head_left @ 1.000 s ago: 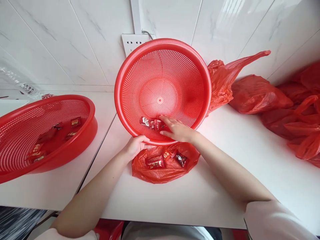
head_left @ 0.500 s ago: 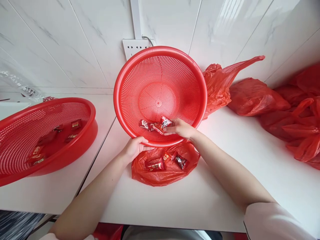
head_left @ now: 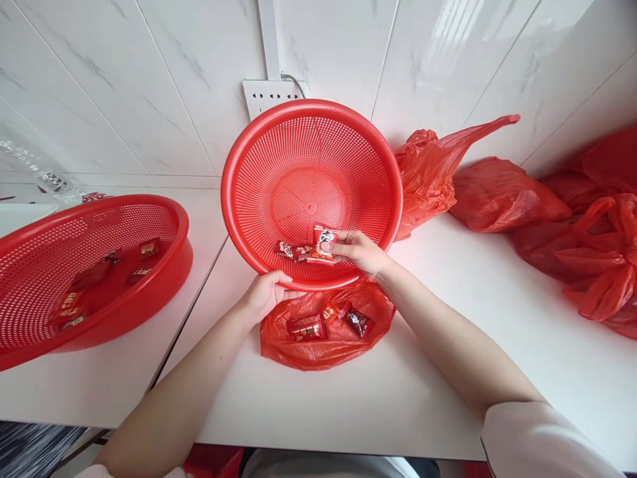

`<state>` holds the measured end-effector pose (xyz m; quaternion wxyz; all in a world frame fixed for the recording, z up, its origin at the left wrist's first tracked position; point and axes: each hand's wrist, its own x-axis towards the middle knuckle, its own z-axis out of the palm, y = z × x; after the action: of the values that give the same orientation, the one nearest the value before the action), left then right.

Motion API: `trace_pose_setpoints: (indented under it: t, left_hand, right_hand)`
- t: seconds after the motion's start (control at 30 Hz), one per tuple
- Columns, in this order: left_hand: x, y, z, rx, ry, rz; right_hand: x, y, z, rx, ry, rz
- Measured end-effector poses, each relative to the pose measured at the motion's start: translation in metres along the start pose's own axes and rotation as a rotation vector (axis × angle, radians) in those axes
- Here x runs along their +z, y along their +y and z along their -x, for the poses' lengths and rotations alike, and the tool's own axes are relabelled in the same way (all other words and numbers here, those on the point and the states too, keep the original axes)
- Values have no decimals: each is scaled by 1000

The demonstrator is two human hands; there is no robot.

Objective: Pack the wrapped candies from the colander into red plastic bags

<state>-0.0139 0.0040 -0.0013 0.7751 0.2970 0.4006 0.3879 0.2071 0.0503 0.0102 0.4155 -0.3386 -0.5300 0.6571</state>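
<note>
A red perforated plastic basket (head_left: 311, 109) is tilted toward me, its inside showing. My left hand (head_left: 266, 295) grips the lower left of its rim, thumb on top and fingers underneath. Reaching inside, my right hand (head_left: 361, 252) pinches a red and white snack packet (head_left: 324, 244) between thumb and fingers. Beside that packet, a few small dark red wrapped snacks (head_left: 288, 250) lie against the lower wall. Just below the basket, an opened red plastic bag (head_left: 303, 355) lies on the table with a shiny red packet (head_left: 307, 326) and a dark packet (head_left: 357, 321) in it.
To the left, a second red basket (head_left: 174, 279) holds several wrapped snacks. Red plastic bags (head_left: 507, 192) stand along the right, one knotted bag (head_left: 428, 172) close to the tilted basket. A power strip (head_left: 269, 89) is by the tiled wall. A gap runs between two white tables (head_left: 378, 405).
My right hand has turned the red and white packet more upright, its front facing me. The basket has shifted slightly left and tipped a little. My left hand keeps its hold on the rim.
</note>
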Motion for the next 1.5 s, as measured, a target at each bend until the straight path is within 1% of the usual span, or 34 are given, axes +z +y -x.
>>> trace_pose_setpoints:
  t: [0.07,0.2,0.37,0.47,0.53,0.63,0.7,0.8,0.87,0.9,0.93,0.97,1.03,1.07,1.1,1.13,1.23,1.3,1.4,1.5]
  left_hand:
    - [1,0,1,-14,0,0]
    - [2,1,2,-31,2,-10]
    - [0,0,0,5,-3,-22]
    - [0,-2,-1,2,-20,-5]
    - [1,-3,0,17,-4,6]
    - [5,-2,2,102,28,13]
    - [8,1,5,150,8,29]
    - [11,5,9,166,-49,65]
    - [12,6,10,196,-24,73]
    - [13,6,10,216,4,69]
    - [13,6,9,237,35,63]
    - [13,5,8,255,58,56]
    - [11,2,6,265,67,37]
    - [11,0,6,262,60,27]
    - [10,-1,5,256,45,17]
    - [10,-3,5,251,26,7]
    - [11,-6,9,212,-42,-23]
    - [14,-7,13,170,-86,-36]
    - [19,-9,18,132,-130,-34]
    - [23,-10,20,153,-117,-35]
  right_hand:
    - [0,-1,0,5,-6,31]
    - [2,1,0,60,19,24]
    - [4,-1,1,55,-6,98]
    - [3,-8,5,14,-114,184]
    - [1,-15,9,25,-178,246]
    - [-1,-30,18,58,-192,358]
    - [-3,-41,25,49,-236,444]
    - [-5,-53,34,91,-402,573]
    - [-8,-57,39,162,-487,708]
    - [-10,-59,40,180,-490,808]
    - [-11,-60,42,172,-451,925]
    - [-11,-61,43,140,-371,1048]
    - [-9,-63,45,23,-148,1242]
    - [-7,-64,45,-45,-52,1284]
    - [-3,-65,45,-113,11,1287]
    - [0,-65,45,-180,41,1262]
    - [9,-58,40,-354,13,1180]
    - [13,-48,34,-425,-19,1176]
    - [16,-31,26,-448,-74,1201]
    - [19,-21,24,-384,-165,1208]
